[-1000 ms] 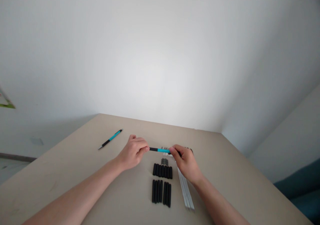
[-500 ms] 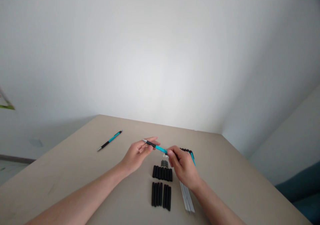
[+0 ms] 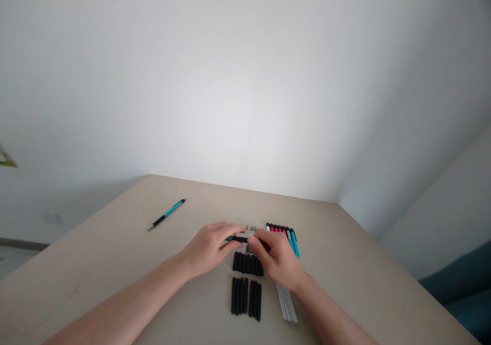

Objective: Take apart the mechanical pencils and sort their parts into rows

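Between my hands a teal and black pen (image 3: 240, 239) lies roughly level. My left hand (image 3: 215, 243) is closed on its teal part, mostly hidden by the fingers. The fingers of my right hand (image 3: 274, 253) pinch the pen's other end, beyond the black grip. Just below are a row of short black tubes (image 3: 248, 264) and two groups of longer black tubes (image 3: 240, 296). Small metal pieces (image 3: 251, 228) lie behind the pen, partly covered by my hands.
A teal and black pen (image 3: 166, 214) rests at the left on the beige table (image 3: 115, 263). Red, white and teal pen barrels (image 3: 293, 240) are lined up beyond my right hand, and thin white refills (image 3: 286, 306) lie beside my right wrist. A wall stands behind.
The held pen has been turned round and lowered, with its black grip now toward my right hand. My left hand has closed round the teal part. More of the coloured barrels shows.
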`<state>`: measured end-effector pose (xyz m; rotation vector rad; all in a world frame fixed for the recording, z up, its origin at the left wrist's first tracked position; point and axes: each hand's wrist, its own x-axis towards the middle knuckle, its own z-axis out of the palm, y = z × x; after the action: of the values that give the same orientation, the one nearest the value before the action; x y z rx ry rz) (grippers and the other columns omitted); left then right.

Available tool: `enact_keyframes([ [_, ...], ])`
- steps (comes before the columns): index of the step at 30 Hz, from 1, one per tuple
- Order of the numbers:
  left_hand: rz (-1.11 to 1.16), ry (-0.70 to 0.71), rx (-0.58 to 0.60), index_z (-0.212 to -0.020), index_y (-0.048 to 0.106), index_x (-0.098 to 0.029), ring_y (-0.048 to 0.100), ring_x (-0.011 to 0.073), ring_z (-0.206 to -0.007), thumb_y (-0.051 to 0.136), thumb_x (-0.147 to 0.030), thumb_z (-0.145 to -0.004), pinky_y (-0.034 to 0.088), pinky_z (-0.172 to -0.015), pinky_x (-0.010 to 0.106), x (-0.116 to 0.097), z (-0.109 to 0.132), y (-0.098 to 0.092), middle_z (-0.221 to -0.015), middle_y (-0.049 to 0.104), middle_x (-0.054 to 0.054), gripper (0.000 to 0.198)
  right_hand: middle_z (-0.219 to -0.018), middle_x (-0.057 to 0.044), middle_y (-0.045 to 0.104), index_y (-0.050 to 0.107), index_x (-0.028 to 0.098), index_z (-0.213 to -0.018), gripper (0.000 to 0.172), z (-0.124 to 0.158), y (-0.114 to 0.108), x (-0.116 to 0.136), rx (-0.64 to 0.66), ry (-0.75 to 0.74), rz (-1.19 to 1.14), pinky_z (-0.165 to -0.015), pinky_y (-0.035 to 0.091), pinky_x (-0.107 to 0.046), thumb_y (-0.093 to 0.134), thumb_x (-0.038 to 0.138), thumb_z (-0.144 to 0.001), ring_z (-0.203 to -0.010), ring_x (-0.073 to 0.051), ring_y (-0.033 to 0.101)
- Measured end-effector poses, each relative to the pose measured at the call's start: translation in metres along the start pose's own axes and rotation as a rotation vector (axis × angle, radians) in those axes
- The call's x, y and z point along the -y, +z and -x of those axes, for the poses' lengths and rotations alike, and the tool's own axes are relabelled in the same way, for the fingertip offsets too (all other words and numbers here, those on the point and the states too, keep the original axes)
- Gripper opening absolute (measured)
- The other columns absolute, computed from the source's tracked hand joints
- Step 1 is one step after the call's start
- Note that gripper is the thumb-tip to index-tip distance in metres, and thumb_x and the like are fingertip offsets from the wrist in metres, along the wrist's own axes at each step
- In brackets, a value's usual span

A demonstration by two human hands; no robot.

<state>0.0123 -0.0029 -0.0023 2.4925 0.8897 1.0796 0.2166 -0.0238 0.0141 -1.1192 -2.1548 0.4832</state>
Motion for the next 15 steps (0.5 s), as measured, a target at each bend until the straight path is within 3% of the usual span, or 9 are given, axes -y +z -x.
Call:
enact_keyframes([
  [5, -0.055, -0.066, 0.065, -0.09, 0.057, -0.02, 0.057, 0.0137, -0.065, 0.05, -0.025, -0.093, 0.042, -0.061, 0.022, -0.0053, -0.0018, -0.0022, -0.074, 0.063, -0.001, 0.009, -0.055, 0.001, 0.052, 0.049, 0.018, -0.06, 0.035, -0.0016, 0.0009, -0.0018, -0.015, -0.011, 0.067, -0.052, 0.029, -0.022, 0.042, 0.028, -0.094, -0.052, -0.011, 0.045],
  [9, -0.066, -0.061, 0.113, -0.09, 0.058, -0.019, 0.057, 0.0135, -0.065, 0.045, -0.021, -0.095, 0.04, -0.06, 0.022, -0.0042, -0.001, -0.0009, -0.073, 0.062, -0.001, 0.014, -0.059, 0.0, 0.058, 0.054, 0.018, -0.063, 0.03, -0.0022, -0.0011, -0.0027, -0.022, -0.053, 0.067, -0.055, 0.032, -0.022, 0.045, 0.023, -0.091, -0.056, -0.011, 0.051],
  [13, -0.089, -0.061, 0.103, -0.092, 0.059, -0.019, 0.057, 0.0136, -0.07, 0.044, -0.018, -0.095, 0.04, -0.063, 0.022, -0.0021, -0.0011, 0.0003, -0.078, 0.061, 0.0, 0.016, -0.066, 0.0, 0.062, 0.062, 0.018, -0.08, 0.015, -0.0031, -0.001, -0.0033, -0.056, -0.059, 0.081, -0.056, 0.033, -0.022, 0.051, 0.022, -0.088, -0.058, -0.011, 0.051],
  [15, -0.096, -0.071, 0.094, -0.092, 0.06, -0.019, 0.057, 0.0136, -0.072, 0.044, -0.02, -0.096, 0.041, -0.065, 0.022, -0.0029, -0.0014, 0.0001, -0.081, 0.06, 0.001, 0.016, -0.064, 0.001, 0.06, 0.062, 0.018, -0.08, 0.017, -0.0033, 0.0002, -0.0033, -0.045, -0.041, 0.101, -0.054, 0.031, -0.022, 0.05, 0.025, -0.089, -0.056, -0.011, 0.048],
])
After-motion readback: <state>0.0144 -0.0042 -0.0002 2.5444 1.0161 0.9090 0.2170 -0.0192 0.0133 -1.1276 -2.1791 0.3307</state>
